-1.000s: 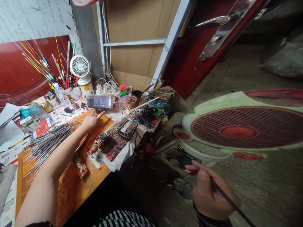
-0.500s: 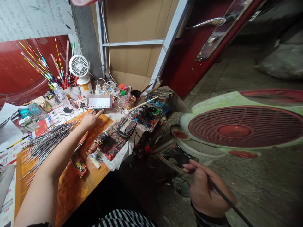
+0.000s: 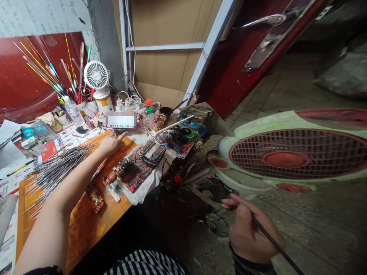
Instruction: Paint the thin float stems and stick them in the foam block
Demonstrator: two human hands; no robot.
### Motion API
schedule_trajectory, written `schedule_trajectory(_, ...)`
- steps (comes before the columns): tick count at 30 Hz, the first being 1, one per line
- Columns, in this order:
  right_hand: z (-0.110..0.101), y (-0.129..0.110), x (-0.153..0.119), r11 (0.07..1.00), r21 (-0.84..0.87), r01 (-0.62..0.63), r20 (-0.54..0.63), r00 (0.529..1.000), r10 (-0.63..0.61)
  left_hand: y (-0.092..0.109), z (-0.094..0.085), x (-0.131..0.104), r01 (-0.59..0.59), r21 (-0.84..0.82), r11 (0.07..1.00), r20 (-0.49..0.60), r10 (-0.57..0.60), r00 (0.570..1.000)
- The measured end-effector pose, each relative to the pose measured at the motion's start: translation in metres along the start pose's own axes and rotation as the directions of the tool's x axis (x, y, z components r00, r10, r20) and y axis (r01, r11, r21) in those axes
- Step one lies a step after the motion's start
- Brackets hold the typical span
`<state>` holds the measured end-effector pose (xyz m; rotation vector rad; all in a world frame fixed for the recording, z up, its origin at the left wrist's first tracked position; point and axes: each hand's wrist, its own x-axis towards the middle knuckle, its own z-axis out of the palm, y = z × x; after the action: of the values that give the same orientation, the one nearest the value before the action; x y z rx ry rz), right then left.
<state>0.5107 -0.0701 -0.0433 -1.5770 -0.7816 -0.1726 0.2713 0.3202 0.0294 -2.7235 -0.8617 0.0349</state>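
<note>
My left hand [image 3: 111,143] reaches over the orange board [image 3: 86,236], one finger stretched out at the lower edge of a propped phone [image 3: 120,120] with a lit screen. Nothing shows in that hand. At the lower right, my right hand [image 3: 252,229] is closed around a thin dark rod [image 3: 271,238], whose far end slants down to the frame's bottom edge. A spread bundle of thin grey sticks [image 3: 61,164] lies beneath and beside my left forearm.
A small white fan [image 3: 96,75] and a water bottle [image 3: 73,110] stand behind the board. Paint-stained tools on a cloth [image 3: 143,193] lie right of it. A large green-and-red fan [image 3: 286,158] stands beyond my right hand.
The view has shifted slightly. My left hand keeps its finger by the phone, and my right hand still holds the dark rod. The large fan's grille looks different.
</note>
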Motion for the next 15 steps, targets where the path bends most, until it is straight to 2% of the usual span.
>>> schedule_trajectory(5,0.0019,-0.0070,0.0023,1.000,0.024,0.003,-0.024,1.000,-0.002,-0.0018,-0.0003,-0.0006,-0.004,0.024,1.000,-0.005,0.004,1.000)
schedule_trajectory(15,0.0030,-0.0054,0.0016,0.999,0.035,-0.014,-0.035,0.999,0.015,-0.0014,-0.0021,-0.0033,0.020,0.019,1.000,0.019,-0.021,1.000)
